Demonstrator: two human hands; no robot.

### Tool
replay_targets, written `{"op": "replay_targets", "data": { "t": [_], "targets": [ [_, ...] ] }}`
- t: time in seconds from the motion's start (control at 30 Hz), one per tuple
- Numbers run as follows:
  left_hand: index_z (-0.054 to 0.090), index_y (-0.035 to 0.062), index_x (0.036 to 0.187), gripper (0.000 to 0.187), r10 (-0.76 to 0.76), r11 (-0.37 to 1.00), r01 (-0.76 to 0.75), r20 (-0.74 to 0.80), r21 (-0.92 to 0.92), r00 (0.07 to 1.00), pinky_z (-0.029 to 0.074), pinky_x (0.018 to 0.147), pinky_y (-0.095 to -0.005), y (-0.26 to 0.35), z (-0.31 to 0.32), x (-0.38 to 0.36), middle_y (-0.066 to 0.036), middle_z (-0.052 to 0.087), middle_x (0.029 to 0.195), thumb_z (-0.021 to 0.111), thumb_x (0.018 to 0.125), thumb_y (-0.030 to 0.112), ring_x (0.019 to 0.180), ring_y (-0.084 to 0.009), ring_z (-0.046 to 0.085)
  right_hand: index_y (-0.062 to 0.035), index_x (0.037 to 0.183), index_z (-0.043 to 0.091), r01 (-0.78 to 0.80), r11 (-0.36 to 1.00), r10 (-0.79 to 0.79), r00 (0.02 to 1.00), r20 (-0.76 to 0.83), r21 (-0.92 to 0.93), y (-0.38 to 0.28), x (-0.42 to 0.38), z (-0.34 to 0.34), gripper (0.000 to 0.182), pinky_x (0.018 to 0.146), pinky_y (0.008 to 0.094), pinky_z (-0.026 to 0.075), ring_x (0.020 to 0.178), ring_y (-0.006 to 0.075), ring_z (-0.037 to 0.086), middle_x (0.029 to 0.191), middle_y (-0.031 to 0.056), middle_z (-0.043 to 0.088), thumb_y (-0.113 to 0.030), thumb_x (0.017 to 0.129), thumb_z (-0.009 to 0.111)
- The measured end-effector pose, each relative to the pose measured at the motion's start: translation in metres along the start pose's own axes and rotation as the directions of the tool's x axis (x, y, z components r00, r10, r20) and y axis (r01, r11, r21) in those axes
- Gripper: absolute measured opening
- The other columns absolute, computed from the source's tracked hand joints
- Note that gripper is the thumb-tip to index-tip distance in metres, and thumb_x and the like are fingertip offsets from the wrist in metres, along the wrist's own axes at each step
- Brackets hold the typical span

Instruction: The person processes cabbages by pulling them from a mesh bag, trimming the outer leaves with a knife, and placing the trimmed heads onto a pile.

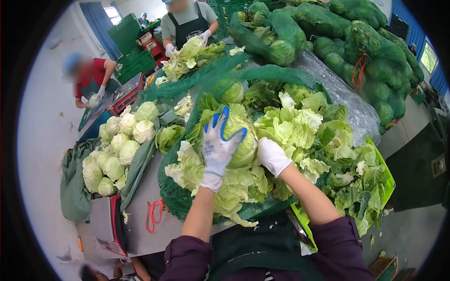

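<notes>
A pale green cabbage sits among loose leaves in an opened green net bag. My left hand, in a white glove with blue fingertips, grips its left side, thumb and fingers spread over it. Against the cabbage's right side is my right hand in a plain white glove; its fingers are curled in and partly hidden. Loose cabbage leaves are heaped just beyond the right hand. More torn leaves hang over the near edge of the net.
Trimmed cabbages fill a green sack at left, beside a scale and red string. A bright green crate with leaves is at right. Full net bags are stacked behind. Two co-workers stand across the table.
</notes>
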State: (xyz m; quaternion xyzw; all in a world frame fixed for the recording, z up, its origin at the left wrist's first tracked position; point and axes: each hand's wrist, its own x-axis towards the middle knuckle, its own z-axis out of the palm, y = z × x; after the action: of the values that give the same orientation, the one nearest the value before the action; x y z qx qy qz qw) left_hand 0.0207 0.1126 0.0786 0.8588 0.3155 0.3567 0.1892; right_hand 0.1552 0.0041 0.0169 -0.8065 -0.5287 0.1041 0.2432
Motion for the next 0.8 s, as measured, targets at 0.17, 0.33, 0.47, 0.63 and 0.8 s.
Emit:
{"op": "replay_targets", "data": {
  "t": [0.17, 0.33, 0.47, 0.63, 0.8],
  "targets": [
    [0.047, 0.017, 0.138, 0.077, 0.035, 0.989, -0.032, -0.017, 0.146, 0.999, 0.03, 0.108, -0.0483, 0.021, -0.001, -0.007, -0.026, 0.048, 0.132, 0.07, 0.073, 0.053, 0.123, -0.0404, 0.045, 0.0072, 0.087, 0.057, -0.142, 0.986, 0.145, 0.989, -0.02, 0.086, -0.012, -0.014, -0.012, 0.015, 0.071, 0.0449, 0.052, 0.081, 0.0419, 0.064, 0.083, 0.0292, 0.064, -0.005, 0.079, 0.057],
    [0.045, 0.0264, 0.138, 0.08, -0.241, 0.956, 0.175, 0.283, 0.237, 0.928, 0.034, 0.105, -0.0504, 0.025, -0.01, 0.033, -0.023, 0.043, 0.138, 0.068, 0.07, 0.061, 0.124, -0.0401, 0.044, 0.0064, 0.093, 0.058, -0.166, 0.986, 0.167, 0.982, -0.088, 0.024, -0.024, -0.003, -0.003, 0.016, 0.073, 0.0452, 0.053, 0.081, 0.0401, 0.066, 0.086, 0.0288, 0.065, -0.005, 0.084, 0.052],
    [0.048, 0.0273, 0.136, 0.073, -0.093, 0.959, 0.03, 0.214, 0.282, 0.972, 0.035, 0.105, -0.044, 0.033, -0.006, 0.023, -0.024, 0.048, 0.133, 0.07, 0.072, 0.054, 0.127, -0.0375, 0.043, 0.0053, 0.087, 0.056, -0.213, 0.974, 0.223, 0.964, -0.142, 0.079, -0.033, -0.019, 0.009, 0.011, 0.069, 0.0437, 0.054, 0.076, 0.0384, 0.067, 0.082, 0.0255, 0.065, -0.003, 0.083, 0.051],
    [0.054, -0.0025, 0.126, 0.05, -0.091, 0.823, 0.263, 0.341, -0.503, 0.936, 0.047, 0.09, -0.0236, -0.061, 0.007, 0.054, -0.01, 0.056, 0.126, 0.07, 0.081, 0.011, 0.113, -0.0112, 0.051, 0.0052, 0.085, 0.056, 0.015, 0.998, -0.031, 0.951, -0.307, -0.056, -0.036, 0.01, 0.036, 0.009, 0.06, 0.0406, 0.054, 0.068, 0.0336, 0.067, 0.075, 0.0215, 0.065, 0.001, 0.084, 0.048],
    [0.061, 0.0168, 0.123, 0.06, -0.217, 0.975, 0.202, 0.206, 0.093, 0.954, 0.04, 0.099, -0.0384, -0.012, 0.002, 0.05, -0.018, 0.054, 0.129, 0.07, 0.075, 0.051, 0.119, -0.032, 0.052, 0.0069, 0.09, 0.06, -0.134, 0.991, 0.135, 0.98, -0.148, 0.017, -0.018, 0.036, 0.021, 0.014, 0.063, 0.041, 0.055, 0.076, 0.0354, 0.069, 0.081, 0.027, 0.066, -0.001, 0.08, 0.054]
  ]
}}
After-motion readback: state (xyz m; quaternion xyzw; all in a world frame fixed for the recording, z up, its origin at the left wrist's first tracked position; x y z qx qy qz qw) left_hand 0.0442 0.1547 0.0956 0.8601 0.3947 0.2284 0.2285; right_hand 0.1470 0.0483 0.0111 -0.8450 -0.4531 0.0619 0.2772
